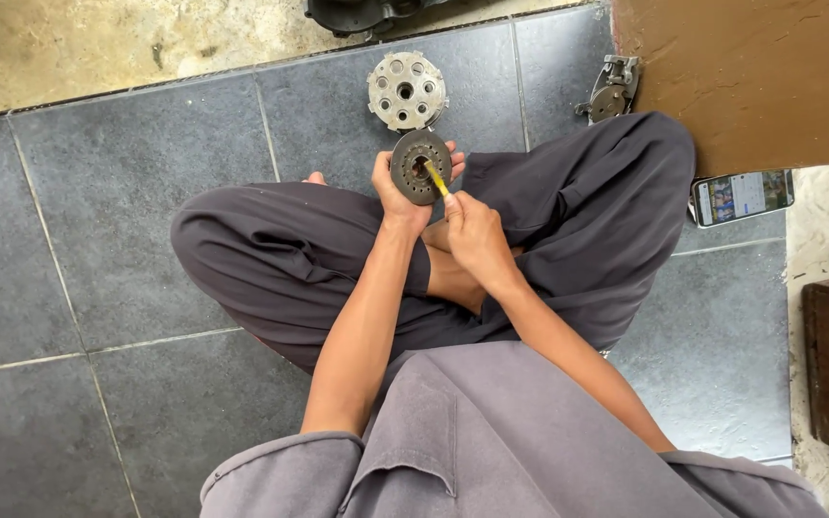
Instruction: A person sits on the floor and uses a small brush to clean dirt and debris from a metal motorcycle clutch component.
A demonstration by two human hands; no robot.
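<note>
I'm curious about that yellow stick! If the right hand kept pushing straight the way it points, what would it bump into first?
The right hand aims its yellow tool up and left at the dark round metal disc that the left hand holds. The disc comes first; the tip seems already at its centre hole, though depth is unclear.

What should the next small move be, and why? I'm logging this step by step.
Probably work the yellow-handled tool a little deeper into the centre hole of the dark round metal disc. The left hand grips the disc upright, and the right hand already has the tool's tip at that hole.
</note>
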